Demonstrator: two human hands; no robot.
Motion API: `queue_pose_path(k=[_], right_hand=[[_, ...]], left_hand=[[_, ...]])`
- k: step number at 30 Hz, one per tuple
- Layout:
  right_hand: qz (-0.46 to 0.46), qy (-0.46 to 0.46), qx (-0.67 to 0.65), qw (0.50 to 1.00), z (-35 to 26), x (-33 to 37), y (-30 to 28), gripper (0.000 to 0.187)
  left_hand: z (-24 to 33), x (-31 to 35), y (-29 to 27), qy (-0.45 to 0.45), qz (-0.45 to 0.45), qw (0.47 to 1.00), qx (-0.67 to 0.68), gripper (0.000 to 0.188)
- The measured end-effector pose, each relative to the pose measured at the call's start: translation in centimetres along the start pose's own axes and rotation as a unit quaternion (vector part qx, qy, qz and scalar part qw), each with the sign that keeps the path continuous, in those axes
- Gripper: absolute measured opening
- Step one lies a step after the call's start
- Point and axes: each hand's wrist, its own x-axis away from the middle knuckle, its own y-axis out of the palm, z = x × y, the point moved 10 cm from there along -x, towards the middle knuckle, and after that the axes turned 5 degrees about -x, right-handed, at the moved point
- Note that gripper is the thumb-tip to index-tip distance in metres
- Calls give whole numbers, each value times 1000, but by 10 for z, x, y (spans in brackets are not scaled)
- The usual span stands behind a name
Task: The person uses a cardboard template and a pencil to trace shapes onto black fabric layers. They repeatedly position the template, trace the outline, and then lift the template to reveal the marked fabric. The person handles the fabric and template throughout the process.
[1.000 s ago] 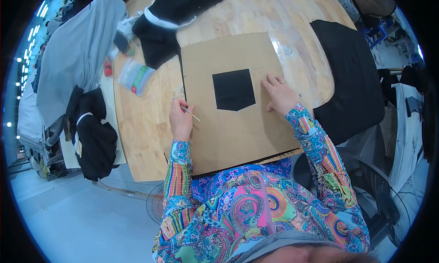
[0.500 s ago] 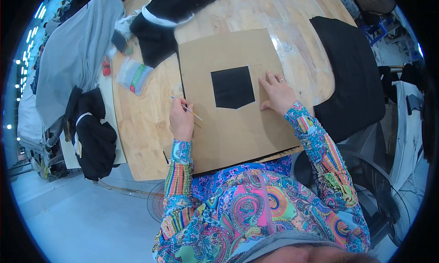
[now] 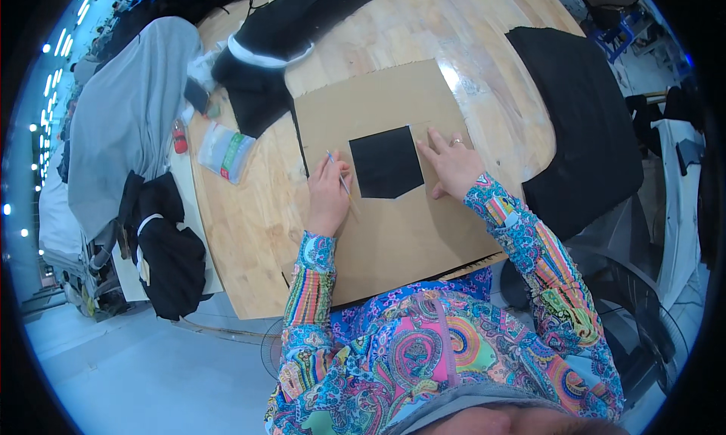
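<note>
A brown cardboard sheet (image 3: pixel 393 238) lies on the wooden table, with black fabric showing along its left and lower edges. In its middle is a black pocket shape (image 3: pixel 386 163) with a pointed lower edge; whether it is a cut-out or a piece on top I cannot tell. My left hand (image 3: pixel 328 196) rests on the cardboard left of this shape, its fingers closed round a slim pen-like stick (image 3: pixel 344 182) with a bluish upper end. My right hand (image 3: pixel 452 166) presses flat on the cardboard at the shape's right edge, fingers spread, holding nothing.
A large black fabric piece (image 3: pixel 582 125) covers the table's right side. More black fabric with a white band (image 3: pixel 268 55) lies at the far left. Near it are a clear plastic packet (image 3: pixel 225 153) and a red object (image 3: pixel 179 137). Grey cloth (image 3: pixel 128 125) hangs beyond the left edge.
My left hand has moved right and slightly up with the stick, from the cardboard's left edge toward the black shape. My right hand has shifted slightly toward the shape, fingers still spread.
</note>
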Motion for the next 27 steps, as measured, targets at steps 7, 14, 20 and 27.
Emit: queue_pose_path(k=[7,14,20,27], right_hand=[[4,2,-3,1000,-1,3,-1,97],[-3,7,-3,1000,2,2,0,96],[-3,5,-2,1000,-1,3,0,96],[7,4,-11,1000,-1,5,-3,97]], left_hand=[[3,-1,7,14,-23,998,-55,15],[7,-5,-18,-126,-17,959,253,16],[23,36,27,-308,-96,786,528,16],[19,53,44,-331,-115,828,438,11]])
